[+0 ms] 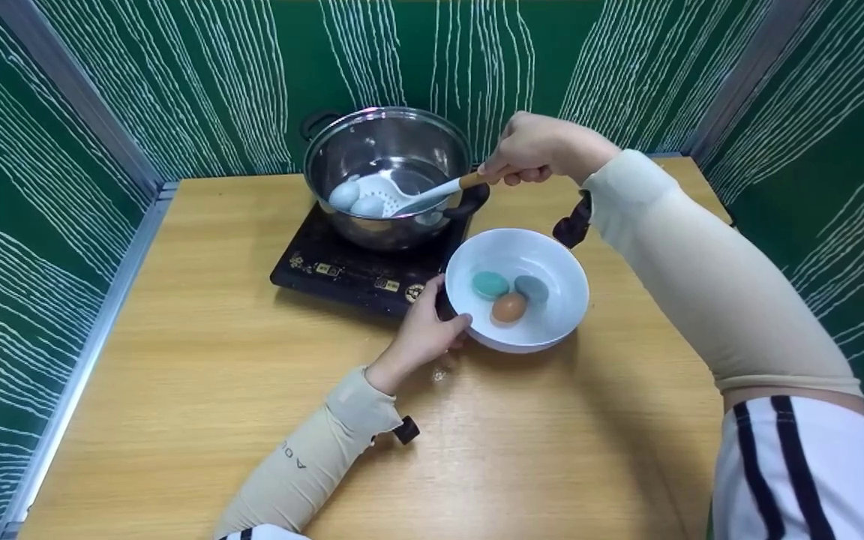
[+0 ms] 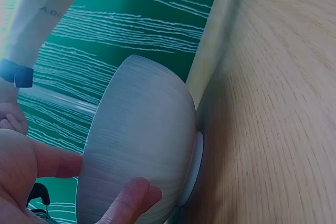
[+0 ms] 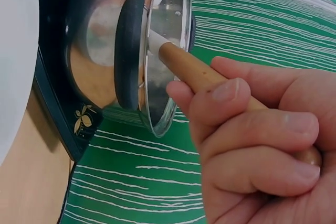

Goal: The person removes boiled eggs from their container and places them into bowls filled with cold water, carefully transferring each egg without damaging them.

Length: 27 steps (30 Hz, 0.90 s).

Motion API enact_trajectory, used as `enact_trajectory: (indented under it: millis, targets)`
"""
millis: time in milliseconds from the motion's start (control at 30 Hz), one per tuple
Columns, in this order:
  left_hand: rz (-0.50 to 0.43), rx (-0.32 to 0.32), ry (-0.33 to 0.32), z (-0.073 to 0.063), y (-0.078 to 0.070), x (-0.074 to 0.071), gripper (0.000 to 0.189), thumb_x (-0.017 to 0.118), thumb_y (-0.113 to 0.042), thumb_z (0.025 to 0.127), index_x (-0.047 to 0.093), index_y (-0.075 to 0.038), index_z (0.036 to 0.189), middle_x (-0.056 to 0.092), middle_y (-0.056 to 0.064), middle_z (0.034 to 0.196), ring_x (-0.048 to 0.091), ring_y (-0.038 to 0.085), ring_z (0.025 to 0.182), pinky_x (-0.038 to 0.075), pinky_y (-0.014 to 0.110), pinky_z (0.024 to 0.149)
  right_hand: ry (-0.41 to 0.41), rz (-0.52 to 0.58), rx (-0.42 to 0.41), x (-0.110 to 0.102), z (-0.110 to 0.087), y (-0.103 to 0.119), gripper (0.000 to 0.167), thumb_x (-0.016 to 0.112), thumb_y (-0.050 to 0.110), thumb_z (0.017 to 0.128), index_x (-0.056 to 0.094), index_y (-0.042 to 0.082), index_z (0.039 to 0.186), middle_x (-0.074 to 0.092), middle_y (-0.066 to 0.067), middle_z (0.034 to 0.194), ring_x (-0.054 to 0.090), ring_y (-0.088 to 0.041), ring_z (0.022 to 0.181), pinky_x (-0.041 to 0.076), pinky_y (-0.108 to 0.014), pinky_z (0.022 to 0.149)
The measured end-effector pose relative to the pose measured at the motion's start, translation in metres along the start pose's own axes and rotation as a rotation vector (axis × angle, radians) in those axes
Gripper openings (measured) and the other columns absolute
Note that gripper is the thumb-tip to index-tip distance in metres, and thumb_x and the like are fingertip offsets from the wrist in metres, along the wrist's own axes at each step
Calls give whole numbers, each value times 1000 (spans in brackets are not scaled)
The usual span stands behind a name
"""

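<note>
My right hand (image 1: 541,150) grips the wooden handle of a white slotted spoon (image 1: 432,193), with its fingers wrapped round the handle (image 3: 191,69). The perforated head is inside the steel pot (image 1: 394,229), next to two pale eggs (image 1: 344,196); whether it bears their weight I cannot tell. With its thumb near the rim and other fingers against the outer wall, my left hand (image 1: 426,328) holds the left side of a white bowl (image 1: 561,322). Inside the bowl lie a green egg (image 1: 490,284), a brown egg (image 1: 508,307) and a grey-blue egg (image 1: 530,287).
The pot stands on a black induction cooker (image 1: 342,277), its dark side handle (image 1: 469,201) close behind the bowl. Beneath everything is a wooden table (image 1: 237,322). Green walls with white streaks (image 1: 469,60) enclose the back and sides.
</note>
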State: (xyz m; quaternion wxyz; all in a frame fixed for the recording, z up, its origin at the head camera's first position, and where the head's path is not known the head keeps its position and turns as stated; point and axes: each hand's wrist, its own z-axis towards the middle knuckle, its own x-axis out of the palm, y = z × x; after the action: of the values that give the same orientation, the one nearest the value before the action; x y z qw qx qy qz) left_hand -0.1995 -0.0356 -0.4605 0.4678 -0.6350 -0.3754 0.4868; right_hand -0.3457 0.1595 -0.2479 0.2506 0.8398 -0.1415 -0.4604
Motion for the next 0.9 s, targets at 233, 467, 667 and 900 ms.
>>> enact_trajectory:
  millis: [233,467,667,900]
  targets:
    - [-10,8,4,1,1,1,78,69,-4,96,33,5,165,46,34,158,75,28,80,73,42,69,-55,-51,9,-7,-7,0,29,69,31,107,77,4,116,64,5,71,48,-10,52,40,-21,46]
    - [15,26,0,1,3,0,79,70,-6,96,33,6,165,49,34,155,72,23,76,71,34,71,-167,-117,-16,1,-3,0,27,69,28,108,79,4,114,64,-1,77,52,-17,66,43,-24,51]
    - [35,43,-6,0,2,0,79,71,-7,95,34,6,164,50,33,155,74,29,88,71,36,80,-239,-137,-62,9,1,-1,28,69,26,108,80,2,116,64,-7,87,53,-25,86,44,-28,58]
    - [38,38,-12,-1,1,0,79,71,-7,95,35,5,164,50,33,156,75,36,100,71,38,86,-251,-134,-91,11,2,1,27,69,25,108,80,2,115,63,-4,84,52,-25,85,43,-29,59]
